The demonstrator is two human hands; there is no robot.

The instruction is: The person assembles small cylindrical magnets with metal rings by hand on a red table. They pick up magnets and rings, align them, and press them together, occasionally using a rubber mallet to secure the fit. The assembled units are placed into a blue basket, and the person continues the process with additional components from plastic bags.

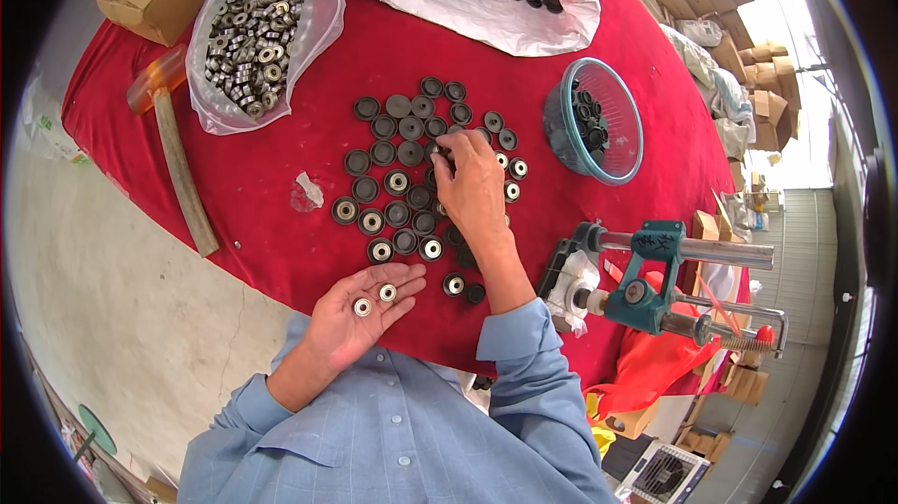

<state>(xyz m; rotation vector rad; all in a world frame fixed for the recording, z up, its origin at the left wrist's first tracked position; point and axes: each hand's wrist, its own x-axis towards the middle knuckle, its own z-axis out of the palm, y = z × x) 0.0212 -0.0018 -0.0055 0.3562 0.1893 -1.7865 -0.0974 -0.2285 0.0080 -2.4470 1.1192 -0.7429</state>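
Note:
My left hand (348, 321) is palm up near the table's front edge, fingers stretched out. Two small metal ball bearings lie on it: one bearing (362, 306) on the palm, another bearing (387, 292) on the fingers. Over the spread of round black caps (410, 128), my right hand (472, 181) reaches down with thumb and fingers pinched on a bearing, mostly hidden by the fingertips. Several caps have a bearing seated inside, such as the capped bearing (431, 248) near my left fingertips. Others are bare.
A plastic bag of bearings (199, 64) and a mallet (178, 148) lie to the left. Behind is a white sack (524, 36) of black parts. At right stand a clear blue basin (622, 120) and a green hand press (645, 289). Red cloth (281, 251) covers the table.

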